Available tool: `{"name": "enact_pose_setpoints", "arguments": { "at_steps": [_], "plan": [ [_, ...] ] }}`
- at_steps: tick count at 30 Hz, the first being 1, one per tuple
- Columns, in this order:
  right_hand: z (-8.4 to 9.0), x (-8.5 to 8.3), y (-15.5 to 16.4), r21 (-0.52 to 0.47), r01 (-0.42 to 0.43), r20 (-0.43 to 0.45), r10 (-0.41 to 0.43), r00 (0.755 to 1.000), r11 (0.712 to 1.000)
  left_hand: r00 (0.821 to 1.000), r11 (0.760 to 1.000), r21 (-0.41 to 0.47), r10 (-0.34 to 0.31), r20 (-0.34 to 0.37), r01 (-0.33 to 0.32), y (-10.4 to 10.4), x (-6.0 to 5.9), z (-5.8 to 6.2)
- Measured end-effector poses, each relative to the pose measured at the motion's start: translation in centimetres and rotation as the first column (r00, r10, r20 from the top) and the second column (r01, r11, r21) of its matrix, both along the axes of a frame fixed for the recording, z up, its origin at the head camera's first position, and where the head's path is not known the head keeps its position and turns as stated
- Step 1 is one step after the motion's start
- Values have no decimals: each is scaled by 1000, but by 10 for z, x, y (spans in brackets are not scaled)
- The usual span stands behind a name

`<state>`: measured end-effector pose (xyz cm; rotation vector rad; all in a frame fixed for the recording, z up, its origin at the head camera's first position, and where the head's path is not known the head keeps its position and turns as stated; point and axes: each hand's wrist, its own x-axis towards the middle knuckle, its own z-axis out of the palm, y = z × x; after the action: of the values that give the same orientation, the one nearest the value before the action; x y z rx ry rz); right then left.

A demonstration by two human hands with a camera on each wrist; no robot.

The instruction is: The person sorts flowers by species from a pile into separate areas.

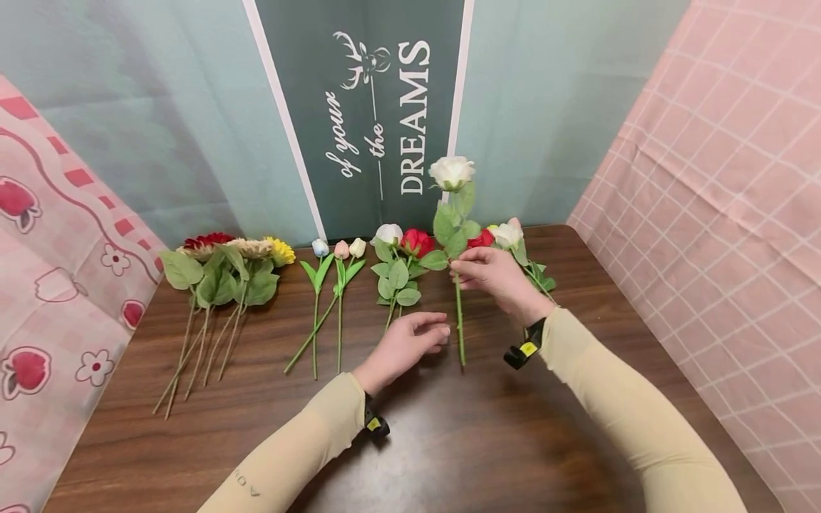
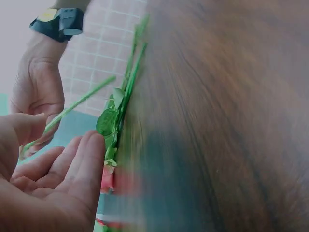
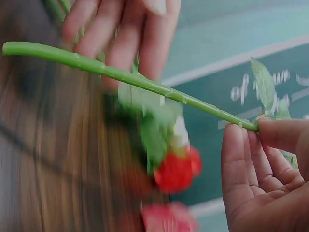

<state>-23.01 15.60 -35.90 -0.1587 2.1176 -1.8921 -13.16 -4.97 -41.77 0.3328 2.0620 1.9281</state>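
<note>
My right hand (image 1: 490,274) pinches the green stem (image 1: 459,320) of a white rose (image 1: 452,172) and holds it upright above the brown table (image 1: 449,442). The right wrist view shows thumb and finger of that hand (image 3: 260,164) closed on the stem (image 3: 135,79). My left hand (image 1: 410,342) hovers just left of the stem's lower part with its fingers loosely curled and nothing in it. In the left wrist view its relaxed fingers (image 2: 58,179) lie close to the stem (image 2: 72,108).
Flowers lie in groups along the table's back: sunflowers and a red bloom (image 1: 218,263) at left, three tulips (image 1: 336,249), white and red roses (image 1: 404,246), more roses (image 1: 507,235) behind my right hand. A green poster (image 1: 378,107) stands behind; pink cloths hang at both sides.
</note>
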Motion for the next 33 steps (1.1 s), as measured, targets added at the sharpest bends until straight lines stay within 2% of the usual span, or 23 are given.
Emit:
{"name": "enact_pose_setpoints", "arguments": {
  "at_steps": [2,4,9,14,19,28,33],
  "plan": [
    [-1,4,-13,-29,-9,-12,8,1000,1000,997,994,106,2,72,-10,-3,0,-2],
    [-2,7,-23,-44,-13,-19,13,1000,999,994,986,166,4,107,-22,-5,1,-2],
    [-5,12,-37,-57,-21,-8,20,1000,998,992,974,220,23,126,-50,-11,3,-1],
    [-10,12,-44,-49,-52,-2,52,999,997,989,972,220,52,139,-82,-14,2,0],
    [-11,12,-48,-32,-60,9,60,998,998,988,976,198,56,146,-85,-16,1,0],
    [-13,10,-48,102,-93,-16,95,995,990,982,986,134,72,172,-96,-17,-4,0],
    [-20,6,-38,119,-82,-28,86,996,989,974,987,101,100,202,-122,-19,-10,0]
  ]
}}
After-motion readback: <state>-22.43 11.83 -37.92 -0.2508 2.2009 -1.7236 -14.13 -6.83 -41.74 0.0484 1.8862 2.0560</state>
